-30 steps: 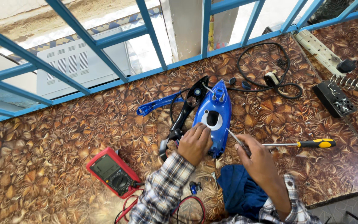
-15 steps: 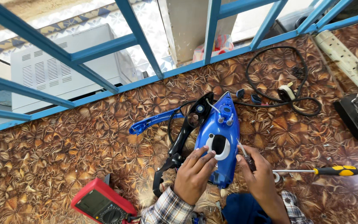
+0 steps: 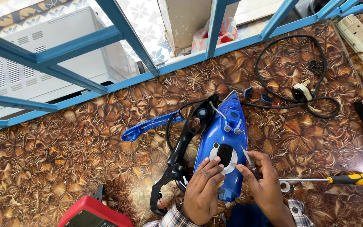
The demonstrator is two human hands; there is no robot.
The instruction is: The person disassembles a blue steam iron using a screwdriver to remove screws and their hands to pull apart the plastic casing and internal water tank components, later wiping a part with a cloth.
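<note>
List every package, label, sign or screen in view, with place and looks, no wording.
Multimeter: bottom left edge, red case, dark screen partly cut off.
Plastic bag: top centre beyond the blue frame, crumpled, pink and pale.
White appliance: top left, boxy, vented, thin strip label along its top edge.

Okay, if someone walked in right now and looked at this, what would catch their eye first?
Most striking is the opened blue clothes iron body lying mid-table, with both hands on it: the left hand fingertips on its white dial, the right hand holding a thin metal tool beside it. A black handle piece lies along its left, and a yellow-handled screwdriver rests to the right on the brown patterned table.
</note>
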